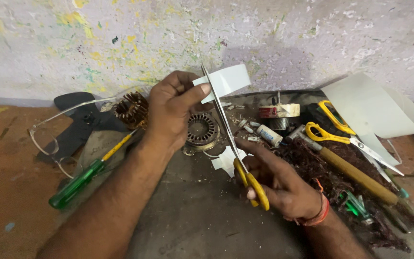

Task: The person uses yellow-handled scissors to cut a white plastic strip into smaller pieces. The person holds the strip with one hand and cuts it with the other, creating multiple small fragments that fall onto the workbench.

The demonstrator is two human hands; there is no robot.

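Head view.

1. Left hand (171, 108): raised above the middle of the surface (192, 216), forearm coming up from the lower left, wrist bent back. Grip closed in a pinch, thumb over fingers, on the left end of a white strip (224, 81). The strip is held high and edge-on to the blades, probably to keep it taut and clear of the clutter below.

2. Right hand (279, 184): lower and to the right, forearm entering from the lower right corner, a red-orange thread band (318, 216) at the wrist. Grip closed through the yellow loops of the scissors (238, 153). The blades point up and away towards the wall and appear nearly shut, lying across the strip beside the left thumb. This angle lets the cut run straight along the strip.

3. White offcuts (226, 160): on the surface just under the blades, near its middle.

4. Stator (201, 130): round metal core, behind the left hand, towards the far edge.

5. Copper coil (131, 109): left of the stator, near the far edge.

6. Green screwdriver (80, 180): by the left edge, lying aslant.

7. Second scissors (346, 134): yellow handles, at the right side, beside a wooden-handled tool (355, 175) that lies on dark wire scrap.

8. White sheet (372, 108): curled, at the far right corner against the wall.
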